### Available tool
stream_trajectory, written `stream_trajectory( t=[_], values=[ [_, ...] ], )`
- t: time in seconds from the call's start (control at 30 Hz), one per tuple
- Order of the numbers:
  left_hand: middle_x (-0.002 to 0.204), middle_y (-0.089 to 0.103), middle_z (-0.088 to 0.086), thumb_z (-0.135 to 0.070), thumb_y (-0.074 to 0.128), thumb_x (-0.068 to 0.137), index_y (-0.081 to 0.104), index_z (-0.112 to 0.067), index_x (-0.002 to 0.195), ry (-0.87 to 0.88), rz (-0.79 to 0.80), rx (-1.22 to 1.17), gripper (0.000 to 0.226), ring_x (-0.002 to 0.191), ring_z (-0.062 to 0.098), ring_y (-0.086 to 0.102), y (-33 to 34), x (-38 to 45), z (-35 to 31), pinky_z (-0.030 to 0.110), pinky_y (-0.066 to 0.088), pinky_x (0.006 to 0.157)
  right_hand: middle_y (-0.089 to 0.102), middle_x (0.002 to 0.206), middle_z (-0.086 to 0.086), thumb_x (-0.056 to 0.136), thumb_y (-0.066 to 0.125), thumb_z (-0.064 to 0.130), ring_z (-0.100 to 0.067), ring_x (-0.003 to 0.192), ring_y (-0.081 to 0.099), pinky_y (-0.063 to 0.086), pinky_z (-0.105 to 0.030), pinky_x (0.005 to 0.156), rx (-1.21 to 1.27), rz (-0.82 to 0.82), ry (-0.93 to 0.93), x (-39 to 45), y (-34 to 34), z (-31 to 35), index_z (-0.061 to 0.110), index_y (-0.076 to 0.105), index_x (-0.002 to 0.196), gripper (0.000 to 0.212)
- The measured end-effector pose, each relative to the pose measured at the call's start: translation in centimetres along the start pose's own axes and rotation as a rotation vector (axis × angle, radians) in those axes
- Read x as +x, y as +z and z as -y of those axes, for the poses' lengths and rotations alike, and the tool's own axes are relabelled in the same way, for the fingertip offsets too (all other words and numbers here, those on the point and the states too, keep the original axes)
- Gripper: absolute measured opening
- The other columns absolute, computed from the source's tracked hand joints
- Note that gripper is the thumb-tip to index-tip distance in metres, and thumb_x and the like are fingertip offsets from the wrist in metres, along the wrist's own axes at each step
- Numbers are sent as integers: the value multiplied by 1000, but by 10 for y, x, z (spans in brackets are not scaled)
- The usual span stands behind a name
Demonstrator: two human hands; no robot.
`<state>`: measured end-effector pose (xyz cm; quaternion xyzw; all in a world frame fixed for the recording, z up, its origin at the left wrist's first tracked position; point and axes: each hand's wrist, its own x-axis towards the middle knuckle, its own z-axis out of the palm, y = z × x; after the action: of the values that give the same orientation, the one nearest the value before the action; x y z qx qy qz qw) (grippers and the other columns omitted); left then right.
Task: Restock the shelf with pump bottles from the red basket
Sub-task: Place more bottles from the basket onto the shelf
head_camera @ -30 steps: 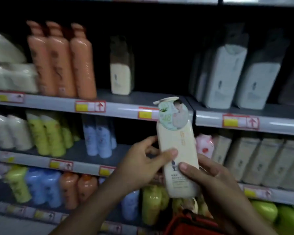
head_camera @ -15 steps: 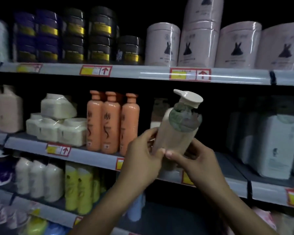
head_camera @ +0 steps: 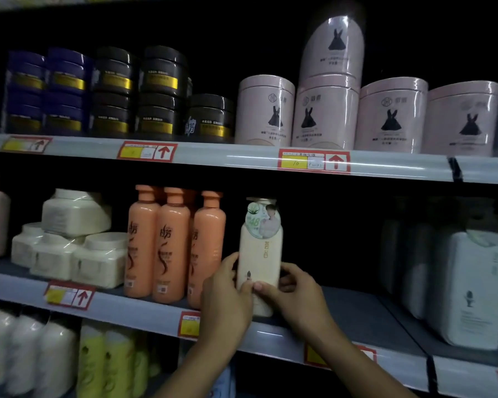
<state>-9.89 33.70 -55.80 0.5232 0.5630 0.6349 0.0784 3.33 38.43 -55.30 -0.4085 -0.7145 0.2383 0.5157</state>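
A cream pump bottle (head_camera: 260, 254) with a round green label near its top stands upright on the middle shelf (head_camera: 365, 317), just right of three orange bottles (head_camera: 173, 242). My left hand (head_camera: 224, 294) grips its lower left side and my right hand (head_camera: 296, 294) grips its lower right side, thumbs meeting on the front. The bottle's base is hidden behind my hands. The red basket is out of view.
White-grey bottles (head_camera: 469, 285) stand at the right of the same shelf, with a dark gap between them and the cream bottle. Cream tubs (head_camera: 69, 248) sit at the left. Pink canisters (head_camera: 325, 110) and dark jars (head_camera: 158, 90) fill the shelf above.
The bottle went from tilted in the air in front of the shelf to upright on the middle shelf beside the orange bottles. Both hands moved in with it; the view rose.
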Motion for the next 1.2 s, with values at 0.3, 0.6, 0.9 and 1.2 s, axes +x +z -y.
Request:
stream_trajectory(
  t=[0.3,0.6,0.9,1.2],
  values=[
    [123,71,3,-3,69,89,55,-23,137,-56,0,-9,54,108,15,69,4,-3,0,39,59,94,77,96,-7,74,90,27,-14,87,73,61,-35,80,56,-105,48,-3,11,-1,3,71,108,46],
    [140,59,-3,-13,71,91,51,-22,144,148,3,-26,57,129,10,55,6,-41,-34,34,48,109,57,101,29,87,67,59,28,93,54,40,3,77,115,-38,10,-41,-42,34,36,59,107,31],
    [97,72,-8,2,66,89,64,-20,108,72,412,-268,29,84,-1,69,103,-206,-54,10,52,71,76,92,7,98,49,55,1,90,69,52,-18,81,-14,9,150,-200,-162,-51,22,72,103,41],
    [93,73,-11,-6,71,89,65,-37,94,-199,1105,-95,32,84,2,70,168,-449,35,27,58,75,71,113,-18,98,61,38,-32,109,67,50,-43,91,-660,501,901,-432,-332,-269,2,67,115,40]
  ],
)
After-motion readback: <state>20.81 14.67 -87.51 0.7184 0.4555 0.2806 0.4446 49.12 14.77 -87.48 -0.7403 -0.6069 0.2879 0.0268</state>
